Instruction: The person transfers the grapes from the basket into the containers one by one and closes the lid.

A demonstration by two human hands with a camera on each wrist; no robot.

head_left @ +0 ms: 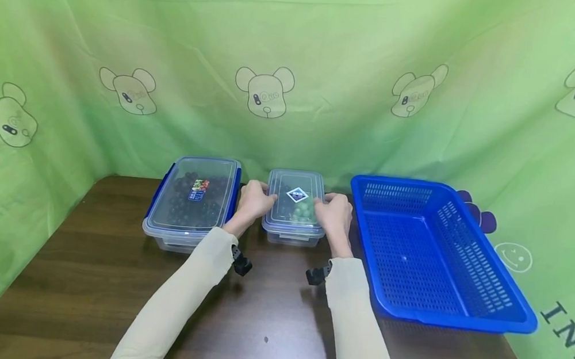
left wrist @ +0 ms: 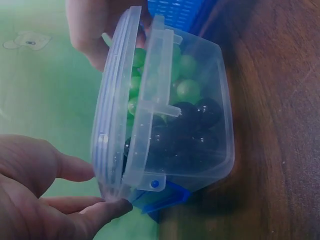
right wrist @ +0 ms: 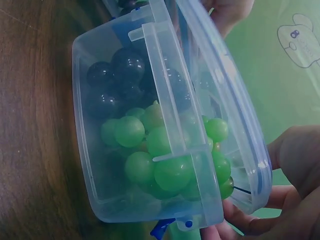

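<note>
Hands grip a small clear plastic box on the dark wood table, between a larger lidded box and a blue mesh basket: left hand and right hand curl over its lid edges. Left wrist view: fingers pinch the translucent lid over glossy dark and green balls. Right wrist view: fingertips hold the lid rim.

The purple object behind the blue plastic basket is mostly hidden (shape unclear). The label on the small clear plastic box's lid is too small to read, and both forearms run off the head view's bottom edge.

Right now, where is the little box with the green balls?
In the head view, the small box sits mid-table between both hands, the bigger box left, the blue basket right.
</note>
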